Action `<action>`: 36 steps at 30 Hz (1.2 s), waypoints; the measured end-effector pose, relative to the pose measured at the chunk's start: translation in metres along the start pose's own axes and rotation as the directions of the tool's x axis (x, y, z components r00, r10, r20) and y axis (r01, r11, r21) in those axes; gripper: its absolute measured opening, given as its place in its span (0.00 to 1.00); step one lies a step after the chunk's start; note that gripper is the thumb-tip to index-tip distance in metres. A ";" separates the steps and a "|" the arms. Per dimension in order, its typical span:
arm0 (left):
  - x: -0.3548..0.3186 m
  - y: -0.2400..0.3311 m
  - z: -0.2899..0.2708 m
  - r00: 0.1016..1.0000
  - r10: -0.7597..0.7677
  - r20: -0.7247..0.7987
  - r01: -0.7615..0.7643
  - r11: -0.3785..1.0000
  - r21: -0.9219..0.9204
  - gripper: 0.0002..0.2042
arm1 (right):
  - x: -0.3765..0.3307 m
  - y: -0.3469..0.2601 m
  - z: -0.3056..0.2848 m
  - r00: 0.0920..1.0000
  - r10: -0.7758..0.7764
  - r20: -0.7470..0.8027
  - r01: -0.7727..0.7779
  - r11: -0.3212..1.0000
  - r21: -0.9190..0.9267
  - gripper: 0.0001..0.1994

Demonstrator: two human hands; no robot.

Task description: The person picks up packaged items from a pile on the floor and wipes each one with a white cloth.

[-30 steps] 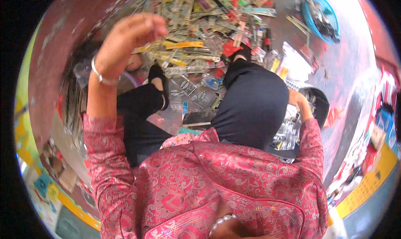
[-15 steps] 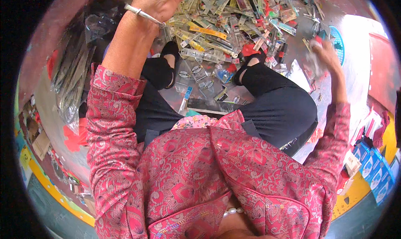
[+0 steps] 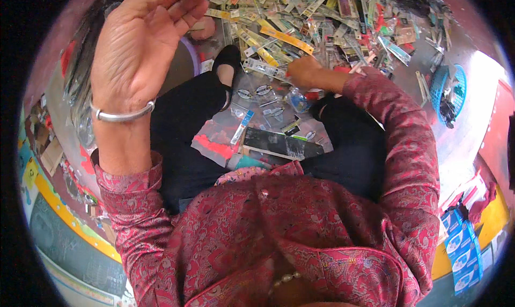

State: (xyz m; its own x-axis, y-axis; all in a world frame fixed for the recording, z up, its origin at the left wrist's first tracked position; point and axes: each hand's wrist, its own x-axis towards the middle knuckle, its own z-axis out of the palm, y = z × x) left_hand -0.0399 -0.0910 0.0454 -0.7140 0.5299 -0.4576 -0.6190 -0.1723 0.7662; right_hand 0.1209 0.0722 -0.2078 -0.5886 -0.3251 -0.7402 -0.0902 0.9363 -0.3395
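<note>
The left hand (image 3: 142,44) is raised close to the camera in the upper left of the frame, palm showing, fingers loosely curled, its grip wide and holding nothing that can be seen; a silver bangle (image 3: 120,114) sits on the wrist. The right hand (image 3: 303,72) reaches down at upper centre into the pile of small packets (image 3: 322,22) spread on the floor; its fingers are curled among them, but I cannot tell whether they grasp one. A few clear packets (image 3: 263,100) lie between the legs, near a dark flat card (image 3: 281,143). Judging by the large heap, most sorting seems left. A blue basket (image 3: 450,92) stands at the right.
</note>
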 end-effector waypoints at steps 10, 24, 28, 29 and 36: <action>0.019 -0.004 -0.007 0.994 -0.108 0.012 0.108 0.994 0.013 0.16 | 0.067 -0.009 0.047 0.978 -0.107 -0.180 0.108 0.994 -0.007 0.12; 0.010 -0.020 0.037 0.987 0.093 -0.128 -0.082 0.992 0.093 0.12 | 0.028 0.127 -0.048 0.929 0.138 -0.343 0.063 0.855 0.515 0.15; 0.029 -0.032 0.012 0.996 -0.072 -0.055 0.086 0.942 0.326 0.19 | -0.020 0.116 -0.092 0.916 0.177 -0.361 0.328 0.188 0.926 0.14; 0.031 -0.040 0.014 0.994 -0.087 -0.063 0.104 0.926 0.363 0.20 | -0.031 0.111 -0.099 0.908 0.144 -0.394 0.366 0.187 0.912 0.14; 0.048 -0.079 0.023 0.924 -0.375 -0.079 0.361 0.780 0.512 0.20 | -0.079 -0.001 -0.128 0.860 0.091 -0.501 0.442 0.357 0.823 0.19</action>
State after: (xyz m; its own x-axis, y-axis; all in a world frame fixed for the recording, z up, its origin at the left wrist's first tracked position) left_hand -0.0177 -0.0328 -0.0265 -0.4528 0.4886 -0.7458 -0.5724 0.4820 0.6633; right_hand 0.0645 0.1144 -0.0742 -0.9174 -0.1279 -0.3769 0.3689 0.0816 -0.9259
